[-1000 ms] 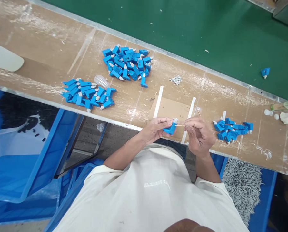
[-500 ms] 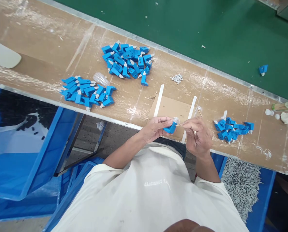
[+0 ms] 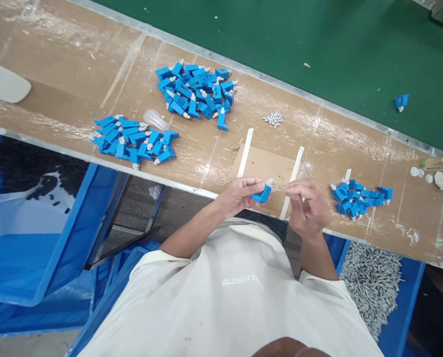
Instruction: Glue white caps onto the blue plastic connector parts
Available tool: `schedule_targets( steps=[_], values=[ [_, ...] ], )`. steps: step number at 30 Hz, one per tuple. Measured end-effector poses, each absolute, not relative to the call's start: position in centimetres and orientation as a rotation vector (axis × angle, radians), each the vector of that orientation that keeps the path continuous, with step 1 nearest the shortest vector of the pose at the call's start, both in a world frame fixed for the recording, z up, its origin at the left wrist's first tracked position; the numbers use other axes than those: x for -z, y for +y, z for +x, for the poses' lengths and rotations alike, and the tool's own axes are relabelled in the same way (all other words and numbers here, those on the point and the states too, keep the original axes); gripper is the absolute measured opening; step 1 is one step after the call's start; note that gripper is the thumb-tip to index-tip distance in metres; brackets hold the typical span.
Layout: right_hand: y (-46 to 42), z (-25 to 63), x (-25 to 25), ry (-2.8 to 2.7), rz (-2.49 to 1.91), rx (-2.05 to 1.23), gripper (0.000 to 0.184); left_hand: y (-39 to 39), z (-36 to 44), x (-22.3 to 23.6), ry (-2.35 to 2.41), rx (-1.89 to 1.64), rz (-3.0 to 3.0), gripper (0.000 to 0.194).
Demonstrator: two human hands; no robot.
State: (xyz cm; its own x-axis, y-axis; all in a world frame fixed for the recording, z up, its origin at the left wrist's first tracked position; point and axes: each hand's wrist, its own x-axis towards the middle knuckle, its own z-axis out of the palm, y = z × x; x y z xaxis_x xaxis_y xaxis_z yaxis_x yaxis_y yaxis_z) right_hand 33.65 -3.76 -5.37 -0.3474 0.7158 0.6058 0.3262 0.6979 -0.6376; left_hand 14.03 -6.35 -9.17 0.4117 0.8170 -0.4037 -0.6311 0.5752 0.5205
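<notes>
Low over the table's front edge, my left hand (image 3: 239, 197) grips a small blue plastic part (image 3: 261, 195) between thumb and fingers. Just beyond the part is a small clear round cap (image 3: 272, 183); whether it lies on the table or is held, I cannot tell. My right hand (image 3: 309, 204) pinches a thin pale stick (image 3: 280, 189), like a toothpick, pointing left at the blue part. Whether its tip touches the part is too small to see. Behind the right hand, another short stick (image 3: 308, 170) lies by a clear bit of plastic.
Blue parts with grey-white tips lie in a far heap (image 3: 197, 91), a left heap (image 3: 132, 139) and a right heap (image 3: 360, 198). Small grey pieces (image 3: 273, 119) sit beyond the cardboard pad (image 3: 269, 163). A tub of sticks (image 3: 440, 162) is at far right. Blue bins (image 3: 65, 248) stand below.
My right hand has moved slightly right, drawing the stick a little away from the blue part. My left hand stays nearly in place.
</notes>
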Motion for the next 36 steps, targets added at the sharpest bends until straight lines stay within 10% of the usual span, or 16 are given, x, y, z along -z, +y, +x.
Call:
schedule_targets(
  steps=[15,36],
  values=[
    [0.8,36.2,9.1,-2.038,-1.263,-0.694,0.037,-5.8,11.3,11.3,0.679,-1.137,0.131,0.024],
    [17.2,30.6,10.5,-2.466,-1.469,-0.36,0.023,-5.9,11.7,12.5,0.528,-1.123,0.199,0.043]
  ],
)
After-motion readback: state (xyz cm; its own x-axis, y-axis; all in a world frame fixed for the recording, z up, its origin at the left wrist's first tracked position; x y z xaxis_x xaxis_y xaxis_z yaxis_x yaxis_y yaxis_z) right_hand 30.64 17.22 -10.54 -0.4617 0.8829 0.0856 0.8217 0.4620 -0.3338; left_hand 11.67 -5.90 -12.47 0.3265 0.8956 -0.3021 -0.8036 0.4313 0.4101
